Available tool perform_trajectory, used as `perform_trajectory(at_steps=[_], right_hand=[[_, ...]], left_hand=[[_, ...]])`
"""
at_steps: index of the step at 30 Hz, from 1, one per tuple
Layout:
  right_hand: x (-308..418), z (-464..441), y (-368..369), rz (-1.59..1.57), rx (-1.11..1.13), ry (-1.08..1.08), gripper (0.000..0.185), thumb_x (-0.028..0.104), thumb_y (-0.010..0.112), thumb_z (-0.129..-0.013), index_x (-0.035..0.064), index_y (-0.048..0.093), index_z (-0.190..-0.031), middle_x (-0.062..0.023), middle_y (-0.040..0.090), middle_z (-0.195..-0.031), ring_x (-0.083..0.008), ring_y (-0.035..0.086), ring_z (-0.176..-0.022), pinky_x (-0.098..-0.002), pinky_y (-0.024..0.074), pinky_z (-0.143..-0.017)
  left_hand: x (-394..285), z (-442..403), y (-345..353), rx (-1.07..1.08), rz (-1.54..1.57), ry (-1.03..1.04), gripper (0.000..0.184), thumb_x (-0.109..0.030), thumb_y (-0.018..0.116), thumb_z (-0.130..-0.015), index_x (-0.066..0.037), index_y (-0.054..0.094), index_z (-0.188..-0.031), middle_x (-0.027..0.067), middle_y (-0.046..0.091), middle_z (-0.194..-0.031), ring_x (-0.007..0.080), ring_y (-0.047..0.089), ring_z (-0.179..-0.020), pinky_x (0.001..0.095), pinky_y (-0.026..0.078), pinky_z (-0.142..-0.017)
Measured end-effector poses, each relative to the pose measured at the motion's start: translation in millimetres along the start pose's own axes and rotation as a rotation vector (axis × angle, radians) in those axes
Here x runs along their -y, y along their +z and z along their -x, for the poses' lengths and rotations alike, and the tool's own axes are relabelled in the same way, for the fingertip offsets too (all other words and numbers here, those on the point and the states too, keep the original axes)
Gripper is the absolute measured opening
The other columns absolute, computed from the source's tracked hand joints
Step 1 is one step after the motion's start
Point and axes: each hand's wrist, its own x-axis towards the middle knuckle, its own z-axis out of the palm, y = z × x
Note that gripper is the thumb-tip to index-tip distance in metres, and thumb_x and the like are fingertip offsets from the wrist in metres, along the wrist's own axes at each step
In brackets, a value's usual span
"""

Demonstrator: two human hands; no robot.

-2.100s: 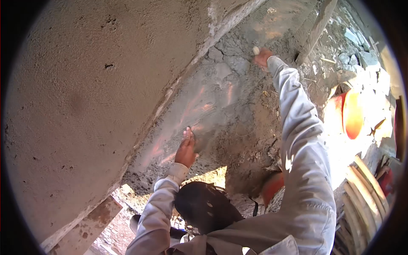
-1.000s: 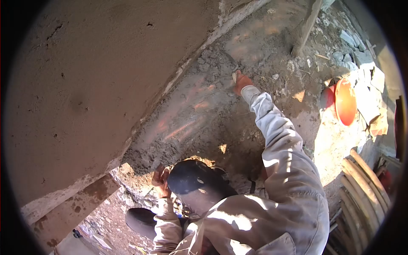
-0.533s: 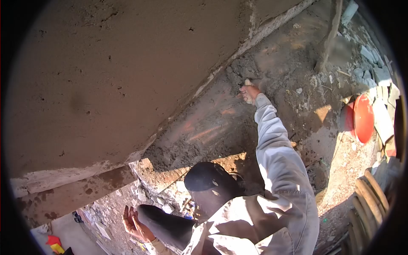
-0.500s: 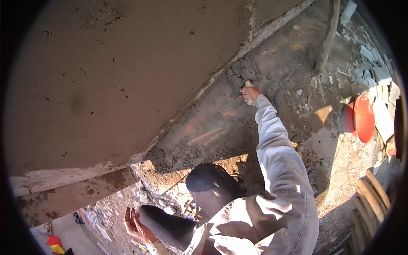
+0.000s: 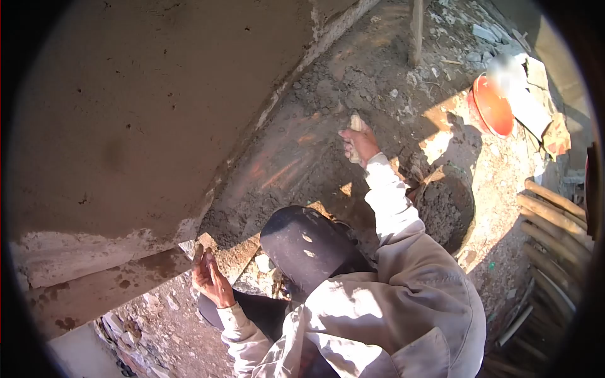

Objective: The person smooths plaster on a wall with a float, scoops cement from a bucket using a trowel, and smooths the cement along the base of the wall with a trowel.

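Note:
My right hand (image 5: 361,143) is wrapped round a light wooden handle (image 5: 356,121), which looks like a trowel's. Its blade cannot be made out against the wet mortar (image 5: 328,88) on the board (image 5: 271,173) below. My left hand (image 5: 212,280), smeared with mortar, is raised beside the lower corner of the plastered wall (image 5: 120,138). Its fingers point up and stand apart, and I see nothing held in them. Whether the fingertips touch the board's edge is unclear. My dark-clad knee (image 5: 309,246) is bent between the two hands.
A red bucket (image 5: 495,108) leans at the upper right. Nearer to my right sleeve is a round container of mortar (image 5: 446,205). Several wooden poles (image 5: 554,220) lie at the right edge. An upright wooden post (image 5: 416,31) stands at the top; rubble (image 5: 151,315) covers the lower-left ground.
My left hand has risen towards the wall's lower corner. The right hand, still round the handle, has come slightly nearer my body. The view has shifted, revealing the mortar container.

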Motion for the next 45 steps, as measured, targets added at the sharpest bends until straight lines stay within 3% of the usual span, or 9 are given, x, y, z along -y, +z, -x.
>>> perform_trajectory(at_steps=[8, 14, 19, 20, 25, 29, 31, 38, 45], right_hand=[[10, 260, -85, 0.369, -0.315, -0.214, 0.021, 0.005, 0.058, -0.088, 0.0073, 0.049, -0.107, -0.0006, 0.049, -0.067, -0.0087, 0.046, -0.046, -0.0257, 0.0376, -0.039], [-67, 338, -208, 1.765, -0.849, -0.358, 0.055, 0.006, 0.064, -0.075, -0.0007, 0.041, -0.124, -0.0293, 0.064, -0.082, -0.0486, 0.063, -0.077, -0.0552, 0.0503, -0.066], [-20, 230, -145, 1.509, -0.805, -0.198, 0.064, 0.013, 0.065, -0.078, -0.0036, 0.041, -0.134, -0.0311, 0.064, -0.087, -0.0488, 0.064, -0.082, -0.0513, 0.0507, -0.07], [-24, 187, -160, 1.449, -0.589, -0.56, 0.072, 0.021, 0.067, -0.079, -0.0045, 0.038, -0.14, -0.029, 0.066, -0.093, -0.046, 0.066, -0.083, -0.0494, 0.0515, -0.073], [25, -39, -111, 1.0, -0.231, 0.179, 0.039, 0.022, 0.068, -0.079, -0.0086, 0.063, -0.102, -0.0218, 0.07, -0.086, -0.032, 0.07, -0.083, -0.0422, 0.054, -0.076], [-9, -248, -117, 1.523, -0.434, 0.125, 0.056, 0.025, 0.065, -0.084, -0.0058, 0.045, -0.127, -0.0239, 0.066, -0.111, -0.0338, 0.07, -0.095, -0.0411, 0.0561, -0.082], [-23, -238, -58, 0.942, -0.303, 0.316, 0.075, 0.03, 0.067, -0.085, -0.0044, 0.03, -0.14, -0.0255, 0.061, -0.122, -0.0362, 0.065, -0.108, -0.0422, 0.0536, -0.091], [-56, -173, 23, 1.377, -0.034, 0.075, 0.081, 0.032, 0.066, -0.084, -0.0046, 0.026, -0.145, -0.0255, 0.054, -0.132, -0.0382, 0.057, -0.119, -0.0435, 0.0464, -0.102], [-8, -334, -38, 1.494, -0.358, -0.008, 0.047, 0.022, 0.058, -0.091, 0.0029, 0.042, -0.13, -0.0212, 0.065, -0.115, -0.0369, 0.063, -0.11, -0.0454, 0.0505, -0.094]], left_hand=[[73, -3, 15, 0.291, -0.141, 0.019, 0.033, -0.018, 0.06, -0.096, 0.008, 0.062, -0.116, 0.0172, 0.07, -0.102, 0.0182, 0.065, -0.094, 0.0299, 0.05, -0.085], [102, 9, -4, 0.242, -0.174, -0.012, 0.028, -0.017, 0.063, -0.093, 0.007, 0.066, -0.108, 0.0104, 0.07, -0.089, 0.0132, 0.062, -0.077, 0.0288, 0.049, -0.072], [101, 3, -8, 0.117, -0.067, -0.016, 0.031, -0.014, 0.062, -0.095, 0.006, 0.061, -0.118, 0.0139, 0.069, -0.105, 0.0164, 0.064, -0.094, 0.0298, 0.05, -0.085], [96, 1, -9, 0.11, -0.051, -0.027, 0.032, -0.014, 0.062, -0.095, 0.007, 0.06, -0.12, 0.0143, 0.068, -0.107, 0.0168, 0.064, -0.095, 0.0297, 0.05, -0.087], [63, 3, -26, 0.02, 0.095, -0.033, 0.04, -0.014, 0.063, -0.095, 0.008, 0.054, -0.126, 0.0156, 0.068, -0.109, 0.0183, 0.065, -0.099, 0.0299, 0.051, -0.09], [10, 20, -49, -0.188, -0.029, -0.033, 0.037, -0.016, 0.061, -0.096, 0.006, 0.055, -0.125, 0.015, 0.068, -0.109, 0.0198, 0.067, -0.097, 0.0315, 0.054, -0.086], [-2, 31, -62, -0.275, -0.079, -0.086, 0.038, -0.018, 0.061, -0.096, 0.005, 0.056, -0.126, 0.0153, 0.068, -0.109, 0.02, 0.067, -0.098, 0.0319, 0.054, -0.085], [-52, 45, -49, -0.428, -0.156, -0.128, 0.039, -0.019, 0.065, -0.094, 0.003, 0.058, -0.124, 0.0139, 0.068, -0.104, 0.0184, 0.065, -0.094, 0.0296, 0.055, -0.079], [-85, 56, -56, -0.538, -0.347, -0.173, 0.037, -0.019, 0.066, -0.093, 0.003, 0.059, -0.123, 0.0134, 0.068, -0.103, 0.0195, 0.066, -0.091, 0.0292, 0.054, -0.079]])
